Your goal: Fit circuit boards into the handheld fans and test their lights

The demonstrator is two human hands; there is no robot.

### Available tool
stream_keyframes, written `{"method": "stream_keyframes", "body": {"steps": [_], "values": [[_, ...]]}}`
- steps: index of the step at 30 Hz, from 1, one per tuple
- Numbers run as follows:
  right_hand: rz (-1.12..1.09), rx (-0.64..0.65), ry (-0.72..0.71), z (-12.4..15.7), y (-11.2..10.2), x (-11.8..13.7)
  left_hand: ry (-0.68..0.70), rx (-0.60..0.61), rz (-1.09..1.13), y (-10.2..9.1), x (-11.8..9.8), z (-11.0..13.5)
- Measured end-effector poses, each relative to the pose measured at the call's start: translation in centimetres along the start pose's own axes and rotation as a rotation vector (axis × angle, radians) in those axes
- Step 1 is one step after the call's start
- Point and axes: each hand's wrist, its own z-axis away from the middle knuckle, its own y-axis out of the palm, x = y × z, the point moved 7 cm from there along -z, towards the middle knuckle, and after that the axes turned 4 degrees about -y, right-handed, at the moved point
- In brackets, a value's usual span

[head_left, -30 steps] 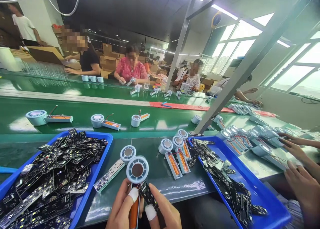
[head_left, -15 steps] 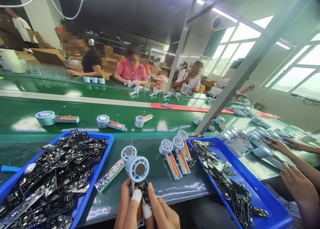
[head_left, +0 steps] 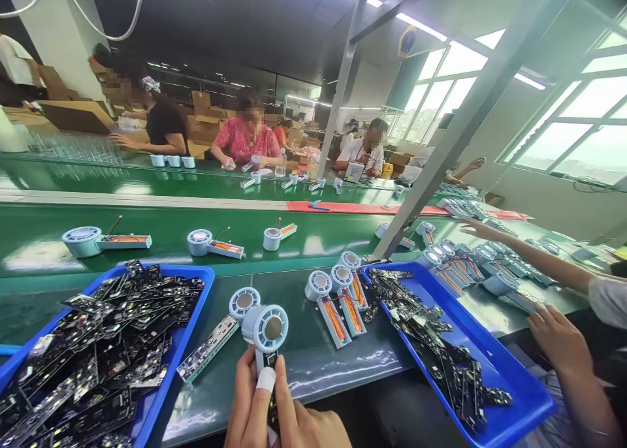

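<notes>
- The left hand [head_left: 247, 409] and the right hand [head_left: 308, 422] meet at the bottom edge of the view, both closed around the handle of a fan unit [head_left: 265, 328], which stands upright above the near table.
- The fan unit has a pale blue round head with a dark disc at its centre.
- A fingertip wrapped in white tape [head_left: 266, 379] presses a small black circuit board [head_left: 271, 363] against the handle.
- Any print on the board is too small to read.
- Just behind lies a second unit [head_left: 242, 302], flat on the green table [head_left: 313, 363].
- To the left, a blue tray [head_left: 208, 278] is heaped with black circuit boards [head_left: 108, 343].
- To the right, another blue tray [head_left: 514, 383] holds more boards [head_left: 431, 343].
- Between the trays lie three units with orange cells [head_left: 337, 311].
- More units ride on the green conveyor belt [head_left: 304, 239] beyond.
- A co-worker's hand [head_left: 558, 337] rests at the right edge.
- Other people sit across the belt.
</notes>
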Motion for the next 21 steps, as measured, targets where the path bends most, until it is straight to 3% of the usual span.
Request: {"method": "stream_keyframes", "body": {"steps": [2, 3, 4, 6, 10, 12, 14, 16, 18, 21], "values": [[-0.001, -0.104, 0.006, -1.4, -6.5, -3.6, -0.107, 0.02, 0.049, -0.1, 0.5, -0.6], [-0.07, -0.135, -0.028, -1.8, -8.3, -4.5, -0.164, 0.029, 0.068, -0.2, 0.8, -0.8], [-0.149, -0.172, 0.03, -1.7, -9.1, -5.5, -0.213, 0.037, 0.084, -0.2, 1.1, -1.1], [-0.256, -0.104, 0.224, -0.9, -6.5, -5.9, -0.263, 0.051, 0.111, -0.4, 1.5, -1.6], [-0.339, 0.029, 0.311, 1.9, 4.7, -0.2, -0.292, 0.072, 0.172, 0.0, 1.6, -2.3], [-0.383, 0.075, 0.352, 3.0, 9.2, 2.1, -0.314, 0.079, 0.193, 0.5, 1.4, -2.4], [-0.425, 0.105, 0.388, 3.9, 12.0, 3.0, -0.322, 0.097, 0.162, 0.8, 0.8, -2.6], [-0.463, 0.125, 0.416, 4.5, 13.5, 2.8, -0.295, 0.12, 0.057, 0.5, -0.1, -3.0], [-0.527, 0.145, 0.451, 4.9, 14.5, 1.9, -0.159, 0.156, -0.12, -0.4, -1.6, -3.7], [-0.648, 0.193, 0.536, 4.9, 15.4, 0.0, 0.338, 0.011, -0.446, -3.5, -5.0, -4.6]]}}
